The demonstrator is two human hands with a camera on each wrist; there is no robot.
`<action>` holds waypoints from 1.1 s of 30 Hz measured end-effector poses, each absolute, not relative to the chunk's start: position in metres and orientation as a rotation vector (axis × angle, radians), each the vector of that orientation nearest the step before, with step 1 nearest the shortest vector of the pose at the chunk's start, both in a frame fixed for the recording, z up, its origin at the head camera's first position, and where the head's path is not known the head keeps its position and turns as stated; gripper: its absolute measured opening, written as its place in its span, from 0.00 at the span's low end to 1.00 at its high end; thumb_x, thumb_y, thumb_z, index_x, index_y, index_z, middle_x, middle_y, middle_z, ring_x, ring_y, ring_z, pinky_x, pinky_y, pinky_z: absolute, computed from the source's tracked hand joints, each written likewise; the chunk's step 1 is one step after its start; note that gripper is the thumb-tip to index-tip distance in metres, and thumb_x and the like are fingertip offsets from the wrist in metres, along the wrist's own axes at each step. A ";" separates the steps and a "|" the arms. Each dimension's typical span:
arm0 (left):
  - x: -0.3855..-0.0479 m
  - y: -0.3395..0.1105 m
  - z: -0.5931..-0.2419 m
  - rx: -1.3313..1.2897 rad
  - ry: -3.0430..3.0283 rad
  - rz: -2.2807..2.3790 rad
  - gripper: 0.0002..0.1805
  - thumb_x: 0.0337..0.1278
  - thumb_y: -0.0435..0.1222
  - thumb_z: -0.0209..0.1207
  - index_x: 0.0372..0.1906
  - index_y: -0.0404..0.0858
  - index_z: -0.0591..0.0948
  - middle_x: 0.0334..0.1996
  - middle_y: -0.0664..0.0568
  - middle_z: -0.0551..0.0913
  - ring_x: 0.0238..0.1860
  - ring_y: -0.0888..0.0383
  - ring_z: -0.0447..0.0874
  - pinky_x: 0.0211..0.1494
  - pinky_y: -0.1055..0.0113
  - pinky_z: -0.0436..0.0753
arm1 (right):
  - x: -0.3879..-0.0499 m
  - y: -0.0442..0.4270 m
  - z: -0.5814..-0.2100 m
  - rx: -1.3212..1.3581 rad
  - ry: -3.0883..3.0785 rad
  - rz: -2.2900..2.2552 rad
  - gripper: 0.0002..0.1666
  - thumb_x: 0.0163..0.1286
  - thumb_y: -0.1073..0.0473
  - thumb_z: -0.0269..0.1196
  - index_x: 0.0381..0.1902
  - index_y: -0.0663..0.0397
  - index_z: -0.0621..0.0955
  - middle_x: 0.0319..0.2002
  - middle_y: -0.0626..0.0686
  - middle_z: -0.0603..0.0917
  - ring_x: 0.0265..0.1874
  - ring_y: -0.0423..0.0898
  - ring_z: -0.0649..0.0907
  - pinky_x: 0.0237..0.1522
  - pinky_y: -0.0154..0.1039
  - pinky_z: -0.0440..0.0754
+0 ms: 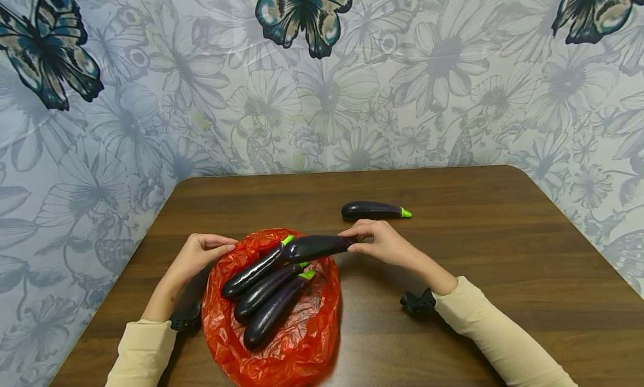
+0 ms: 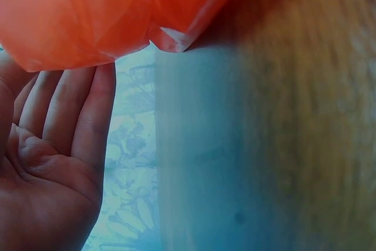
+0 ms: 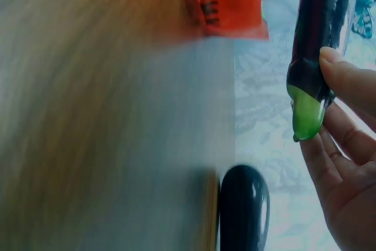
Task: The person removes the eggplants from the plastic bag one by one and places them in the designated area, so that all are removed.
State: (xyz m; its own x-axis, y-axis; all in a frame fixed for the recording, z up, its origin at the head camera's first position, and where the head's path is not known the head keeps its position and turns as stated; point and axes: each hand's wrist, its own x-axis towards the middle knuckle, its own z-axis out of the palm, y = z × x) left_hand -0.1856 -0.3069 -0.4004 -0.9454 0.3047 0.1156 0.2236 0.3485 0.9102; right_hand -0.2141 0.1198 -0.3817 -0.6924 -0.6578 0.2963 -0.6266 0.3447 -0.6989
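Pinches the held eggplant [image 1: 317,248] near its green stem [image 3: 307,113] between thumb and fingers of the right hand [image 1: 384,241], centre frame, over the upper rim of the red bag [image 1: 297,370]. Nips the bag's upper-left edge in the left hand [image 1: 193,258]. Has three eggplants [image 1: 276,311] inside, a loose eggplant [image 1: 372,210] upper right of centre. Works on a brown wood-grain table [image 1: 503,236] before floral cloth [image 1: 362,96]. Gleams smooth, nearly black.

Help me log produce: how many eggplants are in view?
5: three eggplants in the bag, one in the right fingers, one on the table beyond. The bag could hide more.
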 end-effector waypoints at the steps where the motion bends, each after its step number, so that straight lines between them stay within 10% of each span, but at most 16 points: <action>1: -0.186 -0.307 -0.401 0.502 2.517 1.682 0.12 0.60 0.31 0.59 0.45 0.26 0.83 0.36 0.44 0.85 0.36 0.54 0.84 0.36 0.62 0.82 | -0.215 0.123 -0.382 -1.194 2.555 -1.301 0.19 0.57 0.64 0.69 0.48 0.53 0.84 0.39 0.44 0.81 0.36 0.42 0.78 0.36 0.45 0.78; 33: -0.184 -0.305 -0.399 0.462 2.518 1.679 0.13 0.59 0.32 0.60 0.45 0.27 0.83 0.37 0.43 0.85 0.36 0.55 0.84 0.36 0.63 0.82 | -0.234 0.191 -0.396 -0.853 2.898 -1.011 0.16 0.58 0.66 0.68 0.46 0.62 0.83 0.41 0.57 0.84 0.41 0.53 0.82 0.40 0.47 0.79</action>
